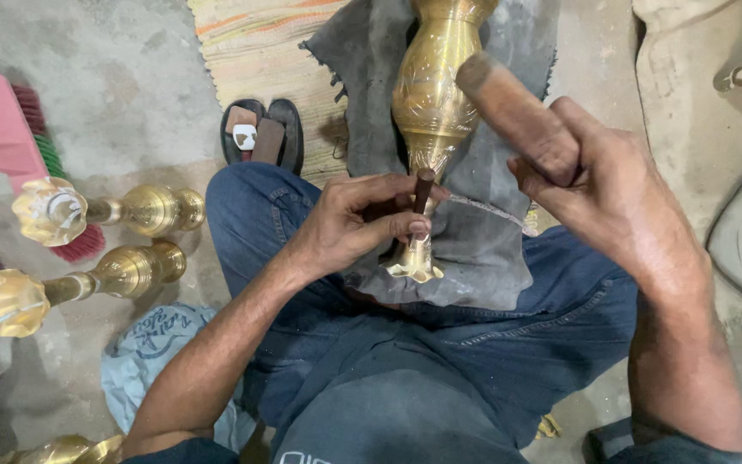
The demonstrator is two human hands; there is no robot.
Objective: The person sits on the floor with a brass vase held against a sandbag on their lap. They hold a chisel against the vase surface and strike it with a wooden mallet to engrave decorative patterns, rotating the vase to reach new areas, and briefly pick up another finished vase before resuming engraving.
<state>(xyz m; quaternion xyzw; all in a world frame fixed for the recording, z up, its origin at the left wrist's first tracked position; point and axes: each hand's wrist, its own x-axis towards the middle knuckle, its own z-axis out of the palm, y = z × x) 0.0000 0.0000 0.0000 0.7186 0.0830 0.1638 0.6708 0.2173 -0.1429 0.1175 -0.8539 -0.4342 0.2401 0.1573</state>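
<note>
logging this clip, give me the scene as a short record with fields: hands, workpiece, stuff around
left hand: left hand pinches a thin dark punch, tip against the vase
right hand: right hand grips a wooden handle, raised above the punch
workpiece: brass vase lying on a grey cloth across the lap
left side: two brass vases lying on the concrete floor, pink brush behind them
ahead: dark sandals by a striped mat

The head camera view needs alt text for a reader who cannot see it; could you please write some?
Seen from above, a seated person's left hand holds a thin punch against a brass vase lying on a grey cloth across the lap, while the right hand grips a wooden mallet handle. Two more brass vases lie on the floor at left.
</note>
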